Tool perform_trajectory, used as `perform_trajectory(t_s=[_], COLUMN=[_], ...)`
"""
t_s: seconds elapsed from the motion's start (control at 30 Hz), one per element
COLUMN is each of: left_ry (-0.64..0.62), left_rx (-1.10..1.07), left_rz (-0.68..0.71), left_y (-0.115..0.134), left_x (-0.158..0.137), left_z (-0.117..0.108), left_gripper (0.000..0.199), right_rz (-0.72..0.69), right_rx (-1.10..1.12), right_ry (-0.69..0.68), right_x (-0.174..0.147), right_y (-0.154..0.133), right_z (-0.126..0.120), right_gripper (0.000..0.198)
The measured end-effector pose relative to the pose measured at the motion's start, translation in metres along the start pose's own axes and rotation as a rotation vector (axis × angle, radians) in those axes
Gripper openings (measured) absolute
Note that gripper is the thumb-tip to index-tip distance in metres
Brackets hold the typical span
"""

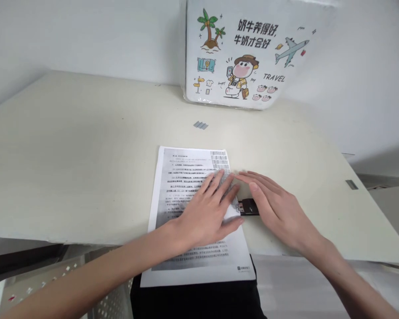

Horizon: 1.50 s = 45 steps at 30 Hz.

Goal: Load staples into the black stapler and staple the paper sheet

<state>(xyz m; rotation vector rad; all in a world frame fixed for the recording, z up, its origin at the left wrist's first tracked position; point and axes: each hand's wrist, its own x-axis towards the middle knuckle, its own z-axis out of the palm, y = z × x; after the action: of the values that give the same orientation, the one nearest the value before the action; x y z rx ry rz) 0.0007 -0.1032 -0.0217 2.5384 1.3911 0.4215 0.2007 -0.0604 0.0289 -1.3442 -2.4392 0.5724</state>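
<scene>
A printed sheet of paper (199, 277), perhaps several in a stack, lies on the table with its near end reaching past the front edge. My left hand (208, 210) rests flat on its right half with the fingers spread, holding nothing. Just beyond the paper's right edge, my right hand (274, 204) has its fingers stretched out, the tips close to that edge. A black stapler (248, 207) lies under and beside my right hand, its metal end at the paper's edge. My right hand covers the rest of the stapler.
The pale table (86, 155) spreads out on both sides. Strips of staples (201, 125) lie behind the paper, and a small grey strip (351, 184) lies at the right edge. A white plastic-wrapped board with cartoon drawings (219, 88) leans against the wall.
</scene>
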Motion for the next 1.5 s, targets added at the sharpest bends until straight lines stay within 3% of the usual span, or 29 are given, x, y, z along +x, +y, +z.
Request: perform_trajectory(t_s=[0.37,0.97,1.2,1.5], left_ry=[0.038,0.008,0.037,0.070], left_rx=[-0.003,0.015,-0.008,-0.020], left_rz=[0.010,-0.012,-0.014,0.008], left_y=[0.000,0.006,0.007,0.002], left_x=[0.001,0.001,0.001,-0.001], left_z=[0.002,-0.002,-0.001,0.003], left_gripper=[0.077,0.080,0.076,0.072], right_rz=[-0.019,-0.089,-0.160,-0.155], right_rx=[-0.166,-0.210,-0.418,-0.449], right_ry=[-0.024,-0.094,0.002,0.012], right_x=[0.001,-0.001,0.001,0.005], right_y=[0.000,-0.002,-0.007,-0.010], right_z=[0.004,-0.003,0.012,0.021], right_gripper=[0.052,0.050,0.050,0.048])
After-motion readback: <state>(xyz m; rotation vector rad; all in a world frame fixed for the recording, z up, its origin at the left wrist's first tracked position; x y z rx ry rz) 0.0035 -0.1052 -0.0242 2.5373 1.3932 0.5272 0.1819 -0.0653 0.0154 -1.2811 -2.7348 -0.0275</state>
